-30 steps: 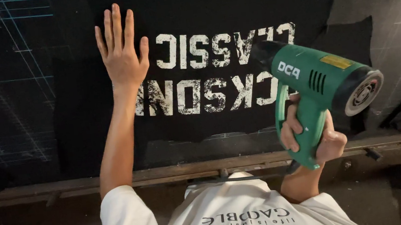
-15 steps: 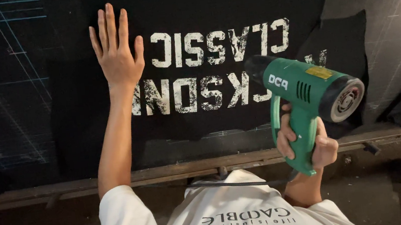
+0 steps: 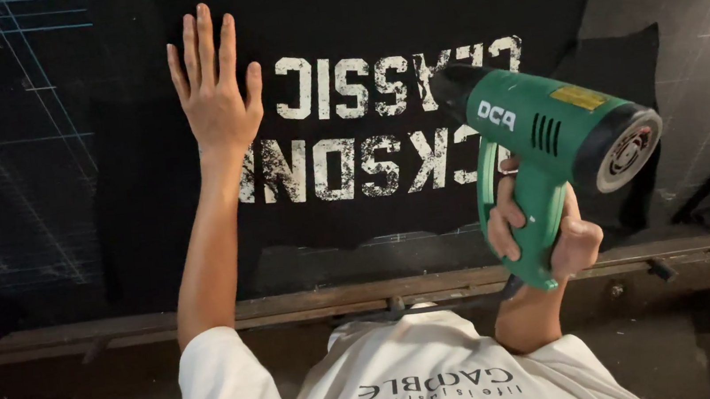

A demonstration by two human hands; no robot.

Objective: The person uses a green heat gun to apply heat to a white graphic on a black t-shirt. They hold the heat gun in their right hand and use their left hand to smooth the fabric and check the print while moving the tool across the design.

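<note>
Left hand (image 3: 216, 95) lies flat, palm down, fingers spread and straight, pressed on a black fabric sheet (image 3: 369, 11); grip open, holding nothing. The fabric is matte and dark, with cracked, worn white block lettering (image 3: 347, 133) that reads upside down from this view. The hand sits just left of the lettering, its thumb side touching the edge of the print.

Right hand (image 3: 536, 228) is closed around the pistol handle of a green heat gun (image 3: 556, 127), a full fist grip. The gun has a glossy green plastic body, a black tapered nozzle, a row of vent slots on its side, a yellow label on top and a round rear end with a grille. The nozzle points at the right end of the lettering, close to the fabric; contact is hard to judge. Its body covers part of the print.

The fabric lies on a dark desk mat (image 3: 9, 132) with faint grid lines. A torn or ragged fabric edge runs along the near side. Below it sits a rusty metal rail (image 3: 296, 304). A white shirt (image 3: 411, 380) fills the bottom, cut off by the frame edge. The corners are very dark and hard to make out.
</note>
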